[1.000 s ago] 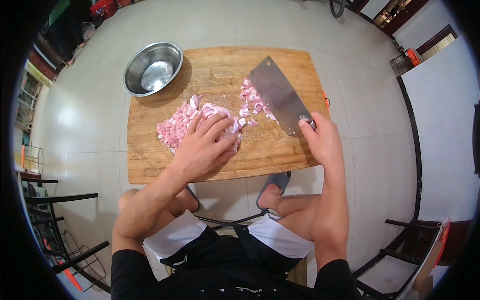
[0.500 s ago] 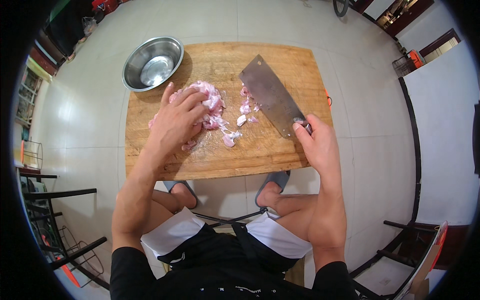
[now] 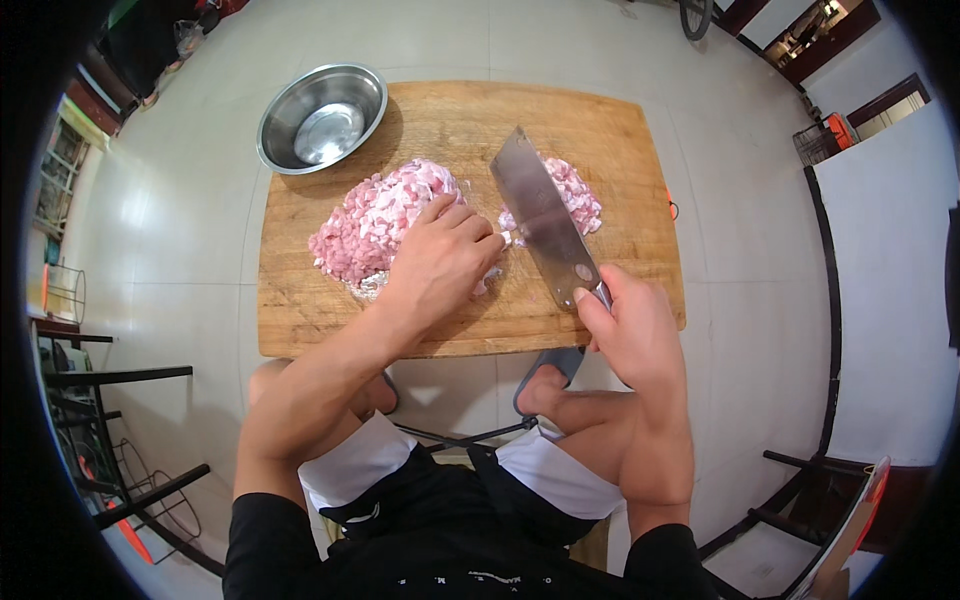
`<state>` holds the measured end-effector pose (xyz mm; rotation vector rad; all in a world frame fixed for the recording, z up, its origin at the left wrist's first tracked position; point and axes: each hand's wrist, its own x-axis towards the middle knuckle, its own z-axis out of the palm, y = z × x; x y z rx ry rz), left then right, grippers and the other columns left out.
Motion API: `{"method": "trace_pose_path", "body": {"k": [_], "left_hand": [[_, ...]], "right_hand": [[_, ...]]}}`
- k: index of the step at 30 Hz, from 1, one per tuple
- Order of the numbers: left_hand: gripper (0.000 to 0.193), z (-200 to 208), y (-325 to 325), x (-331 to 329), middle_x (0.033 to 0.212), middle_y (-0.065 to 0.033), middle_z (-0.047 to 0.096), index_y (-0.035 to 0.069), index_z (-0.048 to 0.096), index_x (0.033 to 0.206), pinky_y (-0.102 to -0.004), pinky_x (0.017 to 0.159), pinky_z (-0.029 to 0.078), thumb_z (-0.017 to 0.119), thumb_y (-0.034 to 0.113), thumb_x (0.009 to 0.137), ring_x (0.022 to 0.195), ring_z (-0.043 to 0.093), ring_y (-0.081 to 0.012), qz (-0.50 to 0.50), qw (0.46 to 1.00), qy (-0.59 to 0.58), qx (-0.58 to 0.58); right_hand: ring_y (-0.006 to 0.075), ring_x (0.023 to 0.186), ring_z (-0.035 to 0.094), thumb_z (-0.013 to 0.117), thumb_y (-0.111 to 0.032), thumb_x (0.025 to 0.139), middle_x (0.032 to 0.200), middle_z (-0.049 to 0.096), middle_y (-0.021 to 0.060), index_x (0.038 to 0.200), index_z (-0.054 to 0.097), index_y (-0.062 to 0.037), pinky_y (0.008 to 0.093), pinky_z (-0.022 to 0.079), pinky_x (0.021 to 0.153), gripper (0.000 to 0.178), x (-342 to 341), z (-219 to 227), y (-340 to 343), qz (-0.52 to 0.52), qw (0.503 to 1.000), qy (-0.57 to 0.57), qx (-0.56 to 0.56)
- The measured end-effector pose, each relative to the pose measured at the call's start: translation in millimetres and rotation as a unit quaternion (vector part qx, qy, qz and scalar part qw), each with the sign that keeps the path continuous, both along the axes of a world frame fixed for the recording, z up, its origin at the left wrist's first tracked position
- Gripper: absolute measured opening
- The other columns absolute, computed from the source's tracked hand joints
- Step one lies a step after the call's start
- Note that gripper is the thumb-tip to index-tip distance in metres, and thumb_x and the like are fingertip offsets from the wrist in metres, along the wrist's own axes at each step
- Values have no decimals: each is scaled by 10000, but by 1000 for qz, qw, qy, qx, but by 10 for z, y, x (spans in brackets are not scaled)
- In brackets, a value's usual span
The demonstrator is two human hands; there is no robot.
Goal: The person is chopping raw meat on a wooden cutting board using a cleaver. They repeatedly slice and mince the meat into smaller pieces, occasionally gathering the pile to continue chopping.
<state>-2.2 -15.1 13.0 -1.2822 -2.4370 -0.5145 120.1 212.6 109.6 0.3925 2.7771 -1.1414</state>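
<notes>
Clock directions taken from the middle of the wooden chopping board, 12 at its far edge. Large mound of diced raw meat, pink with pale bits, at 9 o'clock. Smaller heap of chopped meat at 2 o'clock, partly behind the cleaver. Left hand sits at the mound's near right side, palm down, fingers half curled; fingertips and thumb hidden, cannot tell whether they pinch anything. Pale scraps show beside them. Right hand wraps tightly round the cleaver handle, thumb at the blade's heel; blade slants from the hand toward 11 o'clock, its flat facing up. Stainless steel bowl at 10 o'clock, overlapping the board's corner, no food visible inside.
</notes>
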Motion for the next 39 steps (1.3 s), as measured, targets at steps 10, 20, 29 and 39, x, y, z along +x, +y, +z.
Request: {"method": "trace_pose_path", "body": {"k": [10, 20, 29, 39], "left_hand": [[107, -26, 92, 22, 1022, -46, 728, 89, 755, 972, -416, 952, 546, 788, 162, 901, 1012, 686, -263, 0, 999, -26, 20], [105, -51, 92, -51, 963, -82, 696, 59, 723, 935, -449, 918, 542, 768, 133, 876, 989, 677, -316, -58, 994, -77, 49], [140, -56, 44, -91, 981, -79, 720, 60, 745, 981, -446, 904, 548, 765, 140, 867, 993, 699, -312, -98, 991, -80, 43], [133, -14, -2, 63, 1009, -72, 704, 83, 747, 989, -427, 945, 553, 746, 126, 863, 1016, 697, -285, -67, 993, -74, 61]], "right_hand": [[535, 832, 677, 686, -186, 1047, 843, 696, 284, 942, 605, 25, 605, 516, 734, 249, 147, 134, -22, 84, 994, 21, 70], [540, 851, 653, 691, -177, 1043, 868, 679, 296, 953, 616, 33, 607, 493, 728, 240, 115, 137, 50, 123, 987, -16, 104], [553, 959, 674, 656, -244, 1069, 968, 710, 325, 1041, 647, 54, 608, 535, 827, 300, -416, -86, -265, 97, 987, -2, 125], [472, 768, 711, 683, -244, 1049, 803, 697, 280, 1014, 654, 63, 537, 566, 721, 310, -584, -343, 71, -20, 991, -21, -128]]}}
